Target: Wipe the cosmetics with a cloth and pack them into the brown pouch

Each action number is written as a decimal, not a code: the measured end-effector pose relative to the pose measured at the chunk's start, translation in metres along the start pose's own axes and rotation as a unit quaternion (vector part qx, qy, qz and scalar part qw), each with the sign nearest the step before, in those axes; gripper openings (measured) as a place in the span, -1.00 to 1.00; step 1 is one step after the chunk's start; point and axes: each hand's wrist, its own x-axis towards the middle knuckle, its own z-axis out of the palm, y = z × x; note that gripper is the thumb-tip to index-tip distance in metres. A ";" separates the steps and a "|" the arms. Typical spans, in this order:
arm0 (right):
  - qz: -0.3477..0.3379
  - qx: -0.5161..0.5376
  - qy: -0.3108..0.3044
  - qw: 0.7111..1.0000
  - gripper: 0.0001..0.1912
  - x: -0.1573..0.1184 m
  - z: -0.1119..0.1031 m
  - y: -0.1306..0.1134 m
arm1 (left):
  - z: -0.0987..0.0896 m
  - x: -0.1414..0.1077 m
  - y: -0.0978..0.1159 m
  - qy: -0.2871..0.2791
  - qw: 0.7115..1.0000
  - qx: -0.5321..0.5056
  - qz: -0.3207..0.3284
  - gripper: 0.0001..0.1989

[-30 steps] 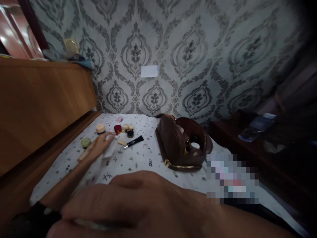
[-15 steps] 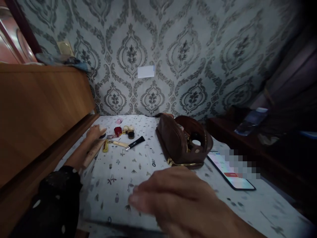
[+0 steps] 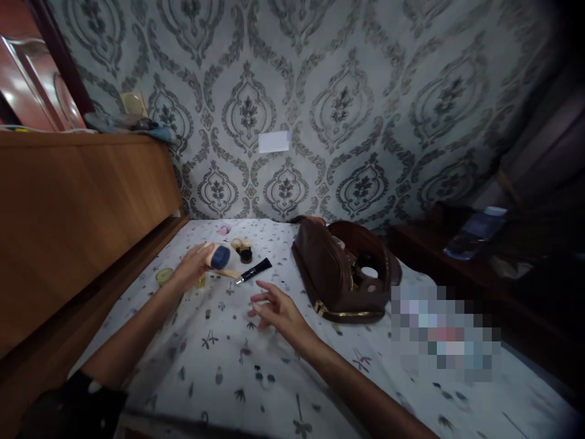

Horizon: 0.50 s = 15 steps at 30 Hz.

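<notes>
My left hand [image 3: 194, 267] is wrapped round a cream-coloured bottle with a dark blue end [image 3: 220, 257], held tilted just above the cloth. The hand hides part of the bottle and of the small cosmetics behind it. My right hand [image 3: 280, 312] hovers over the cloth with its fingers apart and nothing in them. Ahead of it lies a black tube [image 3: 256, 269] with a silvery end, beside a pale thin stick [image 3: 228, 274]. A small black round pot [image 3: 245, 255] sits farther back. Left of my left wrist is a pale green round item [image 3: 163, 277].
A brown cosmetic bag [image 3: 322, 268] stands open on the patterned white cloth [image 3: 219, 347], with items inside. Pixelation covers the phone's spot at right. A clear bottle [image 3: 475, 233] lies on the dark ledge. A wooden cabinet [image 3: 82, 201] borders the left; wallpaper rises behind.
My left hand has come right and nearer, with the bottle now in its grasp. My right hand has drawn from the near foreground to beside the black tube, fingers spread. The view has shifted slightly.
</notes>
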 end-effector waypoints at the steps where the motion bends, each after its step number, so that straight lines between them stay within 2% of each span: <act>1: 0.000 0.023 0.016 1.000 -0.31 0.005 0.004 0.005 | 0.012 -0.016 -0.003 -0.027 0.999 -0.017 -0.002 -0.42; 4: -0.021 0.039 0.045 0.998 -0.26 0.015 0.010 0.021 | 0.043 -0.057 -0.015 -0.064 0.997 -0.046 -0.013 -0.41; 7: -0.038 0.019 0.068 0.997 -0.36 0.016 0.007 0.034 | 0.060 -0.075 -0.028 -0.109 0.993 -0.029 0.017 -0.40; 10: -0.038 0.001 0.080 0.996 -0.41 0.016 -0.002 0.042 | 0.063 -0.073 -0.039 -0.129 0.990 -0.029 0.037 -0.38; 15: -0.064 -0.011 0.058 0.996 -0.38 0.021 -0.010 0.048 | 0.054 -0.057 -0.054 -0.144 0.981 -0.127 0.004 -0.42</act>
